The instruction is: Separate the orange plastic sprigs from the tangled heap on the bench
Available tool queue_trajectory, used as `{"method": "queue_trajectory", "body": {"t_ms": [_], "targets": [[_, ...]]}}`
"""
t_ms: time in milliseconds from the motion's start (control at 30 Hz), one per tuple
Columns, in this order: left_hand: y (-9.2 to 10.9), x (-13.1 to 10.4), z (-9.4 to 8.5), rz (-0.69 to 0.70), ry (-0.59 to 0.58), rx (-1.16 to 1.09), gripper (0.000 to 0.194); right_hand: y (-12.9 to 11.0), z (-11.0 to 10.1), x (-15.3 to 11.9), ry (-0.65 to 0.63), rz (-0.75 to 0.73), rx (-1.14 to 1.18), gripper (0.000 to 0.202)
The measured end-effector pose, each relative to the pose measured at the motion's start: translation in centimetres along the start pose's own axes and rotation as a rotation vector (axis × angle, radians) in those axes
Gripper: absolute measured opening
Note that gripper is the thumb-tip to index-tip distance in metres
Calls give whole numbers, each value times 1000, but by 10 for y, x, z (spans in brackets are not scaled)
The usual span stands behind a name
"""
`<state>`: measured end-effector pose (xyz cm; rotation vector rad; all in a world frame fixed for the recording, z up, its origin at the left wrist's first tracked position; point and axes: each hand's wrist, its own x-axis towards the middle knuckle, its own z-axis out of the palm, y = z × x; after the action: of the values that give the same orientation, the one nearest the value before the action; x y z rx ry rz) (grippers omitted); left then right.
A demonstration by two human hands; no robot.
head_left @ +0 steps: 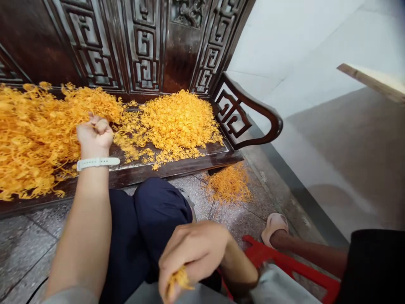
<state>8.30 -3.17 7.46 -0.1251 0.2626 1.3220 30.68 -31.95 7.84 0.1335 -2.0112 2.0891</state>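
My left hand (96, 134), with a pale band at the wrist, is closed at the edge of a large heap of stringy orange plastic pieces (28, 135) on a wooden bench. Its fingertips are turned away, so what they hold is hidden. Low in the view, in front of my knees, my right hand (196, 253) is closed around a small bunch of orange plastic pieces (179, 278). Farther right on the seat lies a pile of small yellow flower-like plastic pieces (182, 120), with loose ones scattered between both heaps.
The dark carved bench (177, 169) has an openwork armrest (249, 118) at its right end. Thin orange stems (229, 183) lie heaped on the tiled floor below. At right are a red plastic stool (291, 264) and another person's leg with a pale clog (274, 228).
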Motion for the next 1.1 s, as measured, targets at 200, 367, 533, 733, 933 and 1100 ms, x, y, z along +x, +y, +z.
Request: {"method": "queue_trajectory", "body": {"t_ms": [200, 367, 533, 733, 933, 1100], "targets": [[-39, -22, 3, -10, -87, -58, 36, -45, -87, -38, 1022, -273, -782, 76], [-66, -33, 8, -19, -59, 96, 36, -12, -153, -32, 1629, -364, 141, 48], [-84, -32, 6, -32, -64, 129, 37, 41, -144, -24, 1800, -402, 440, 14], [-102, -22, 2, 5, 16, 130, 36, 78, -118, -3, 1682, -252, 345, 55], [-109, -24, 0, -38, -16, 181, 37, 79, -119, 32, 1596, -290, 398, 50], [-99, -24, 2, -8, 20, 197, 36, 77, -123, 38, 1619, -231, 451, 41]]}}
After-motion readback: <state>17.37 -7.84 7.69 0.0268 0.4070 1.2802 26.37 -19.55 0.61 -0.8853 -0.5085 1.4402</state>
